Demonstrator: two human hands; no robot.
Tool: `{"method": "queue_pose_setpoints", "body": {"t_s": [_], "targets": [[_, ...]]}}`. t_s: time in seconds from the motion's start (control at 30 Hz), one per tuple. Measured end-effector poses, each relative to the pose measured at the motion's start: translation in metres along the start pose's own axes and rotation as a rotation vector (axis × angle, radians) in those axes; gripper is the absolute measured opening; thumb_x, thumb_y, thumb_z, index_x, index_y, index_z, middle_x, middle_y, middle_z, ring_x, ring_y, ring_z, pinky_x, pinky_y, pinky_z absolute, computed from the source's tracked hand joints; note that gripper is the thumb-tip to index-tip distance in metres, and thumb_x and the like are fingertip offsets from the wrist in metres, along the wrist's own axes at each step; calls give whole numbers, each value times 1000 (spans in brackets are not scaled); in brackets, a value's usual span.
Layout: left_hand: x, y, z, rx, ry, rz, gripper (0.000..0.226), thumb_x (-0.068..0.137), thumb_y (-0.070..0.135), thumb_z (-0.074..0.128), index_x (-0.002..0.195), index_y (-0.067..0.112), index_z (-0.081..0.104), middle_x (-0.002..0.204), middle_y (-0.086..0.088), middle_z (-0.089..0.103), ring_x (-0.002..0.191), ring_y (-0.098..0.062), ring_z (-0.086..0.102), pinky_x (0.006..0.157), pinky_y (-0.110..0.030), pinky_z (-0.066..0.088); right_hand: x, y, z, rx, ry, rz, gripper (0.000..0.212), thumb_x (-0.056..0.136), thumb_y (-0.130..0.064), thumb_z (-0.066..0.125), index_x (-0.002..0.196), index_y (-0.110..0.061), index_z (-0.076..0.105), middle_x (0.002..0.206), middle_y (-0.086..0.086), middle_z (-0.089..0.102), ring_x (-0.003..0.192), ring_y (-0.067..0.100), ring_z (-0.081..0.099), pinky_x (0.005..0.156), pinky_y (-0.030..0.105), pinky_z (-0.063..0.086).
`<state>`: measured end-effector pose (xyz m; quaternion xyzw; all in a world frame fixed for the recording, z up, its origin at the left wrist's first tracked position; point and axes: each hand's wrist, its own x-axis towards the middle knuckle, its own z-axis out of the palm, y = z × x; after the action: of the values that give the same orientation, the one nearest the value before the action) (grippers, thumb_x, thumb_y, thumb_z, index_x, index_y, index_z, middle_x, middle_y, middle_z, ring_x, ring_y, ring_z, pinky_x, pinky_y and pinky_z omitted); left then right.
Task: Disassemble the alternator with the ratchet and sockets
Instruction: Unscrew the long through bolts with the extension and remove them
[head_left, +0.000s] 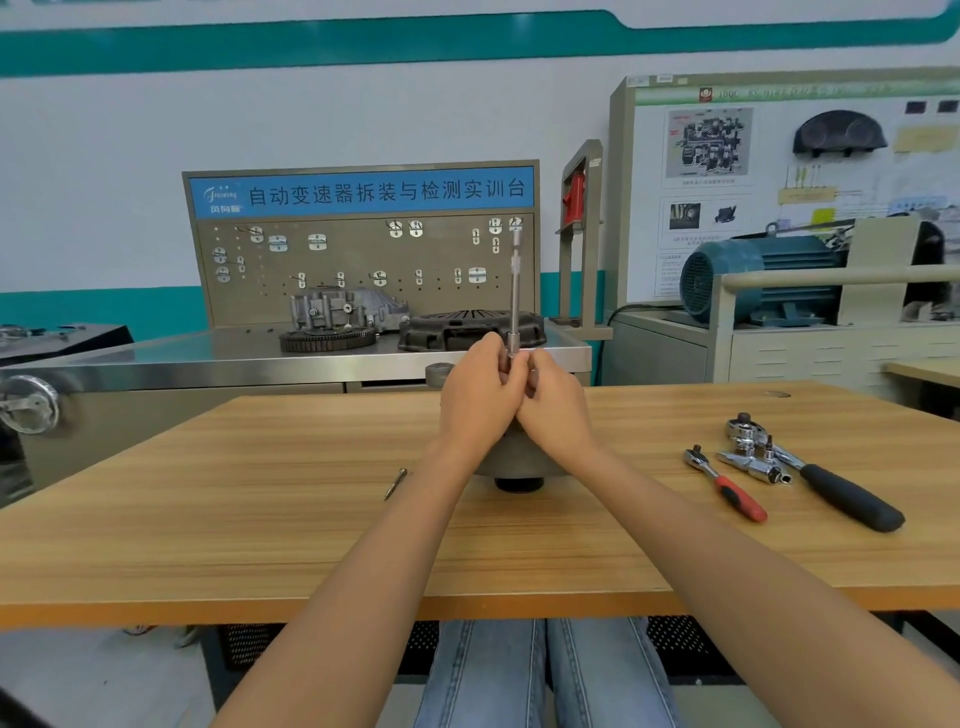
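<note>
Head view: the alternator (511, 457) sits on the table (260, 493) at the middle of the frame, mostly hidden behind both wrists; only its grey lower body and a dark round part at its 6 o'clock edge show. From between the two hands a thin metal bar (515, 291) rises straight toward 12 o'clock. Its long axis is upright, and its lower end is lost inside the fingers, so whether it is seated on a fastener cannot be told.

The left hand (480, 395) is wrapped round the bar's lower end, fingers curled on it. The right hand (553, 405) presses against the left from 3 o'clock, fingers curled toward the same spot; what exactly it pinches is hidden. The two grips touch each other and lie directly above the alternator, so the work lies at 6 o'clock from the grip, straight down the bar's axis. Both hands are equally near it. The forearms run in from 7 and 5 o'clock and meet at the wrists.

At 3 o'clock, well apart from the hands, lie a red ratchet (727, 486), a black ratchet (815, 470) and a chrome piece (753, 467) between them. A small rod (396, 483) lies just beside the alternator at 9 o'clock.

The next move likely depends on keeping the bar upright over the alternator.
</note>
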<state>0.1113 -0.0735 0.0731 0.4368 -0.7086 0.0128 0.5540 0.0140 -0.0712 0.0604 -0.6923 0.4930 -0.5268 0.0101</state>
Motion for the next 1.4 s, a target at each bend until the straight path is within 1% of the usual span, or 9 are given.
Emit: {"method": "queue_pose_setpoints", "body": {"t_s": [0.2, 0.4, 0.5, 0.63, 0.77, 0.93, 1.13, 1.2, 1.4], "targets": [[-6, -3, 4, -21, 54, 31, 29, 98, 28, 43, 71, 23, 37, 67, 4, 44, 58, -8, 40, 50, -21, 25, 1, -3, -7, 128, -46, 17, 10, 93, -24, 55, 93, -15, 60, 79, -1, 64, 76, 15, 60, 74, 43, 54], [-6, -5, 6, -26, 48, 77, 16, 100, 21, 39, 86, 19, 46, 81, 2, 51, 68, -10, 45, 57, -23, 24, 3, -8, -18, 172, -137, -16, 20, 96, -20, 50, 87, -8, 63, 59, 0, 52, 61, 21, 51, 68, 44, 49], [-4, -5, 5, -44, 37, 25, 13, 98, 24, 44, 86, 20, 47, 78, 6, 51, 68, -6, 46, 56, -22, 27, 1, -9, -21, 188, -174, -38, 18, 97, -18, 49, 98, -11, 66, 69, 14, 63, 70, 34, 60, 68, 45, 52], [-3, -3, 2, -30, 17, -13, 14, 98, 27, 47, 85, 21, 44, 74, 12, 47, 66, -1, 45, 53, -15, 28, 0, -8, -18, 242, -161, 29, 20, 96, -21, 52, 110, -11, 61, 83, 8, 68, 77, 22, 63, 71, 37, 54], [-3, -2, 1, -37, 14, -27, 15, 97, 27, 48, 86, 20, 42, 73, 11, 45, 64, -3, 44, 53, -19, 27, -1, -6, -16, 300, -104, 81, 11, 92, -22, 58, 97, -12, 56, 69, -1, 54, 65, 11, 50, 60, 29, 43], [-4, 1, 2, -35, 35, -36, 16, 98, 29, 47, 86, 19, 42, 72, 10, 45, 64, -4, 44, 54, -20, 28, 2, -8, -18, 316, -130, 88, 10, 93, -18, 55, 85, -13, 57, 74, 4, 57, 70, 15, 51, 64, 31, 45], [-4, 1, 3, -57, 35, -27, 13, 98, 24, 42, 87, 18, 45, 75, 9, 49, 67, -4, 46, 56, -22, 30, 4, -9, -23, 308, -201, 88, 13, 94, -16, 53, 82, -20, 57, 73, 5, 60, 70, 20, 55, 69, 37, 50], [-4, 2, 3, -52, 38, -28, 14, 98, 24, 44, 85, 18, 43, 73, 8, 47, 65, -4, 44, 55, -21, 29, 2, -11, -24, 319, -228, 62, 14, 95, -16, 50, 86, -22, 58, 84, 13, 67, 80, 29, 62, 78, 42, 53], [-1, 5, 0, -89, 10, -67, 20, 95, 23, 50, 78, 22, 38, 71, 7, 45, 63, -8, 42, 54, -24, 30, -1, -10, -23, 384, -207, 64, 15, 96, -17, 52, 96, -31, 57, 95, 8, 69, 93, 24, 64, 82, 36, 53]]}}
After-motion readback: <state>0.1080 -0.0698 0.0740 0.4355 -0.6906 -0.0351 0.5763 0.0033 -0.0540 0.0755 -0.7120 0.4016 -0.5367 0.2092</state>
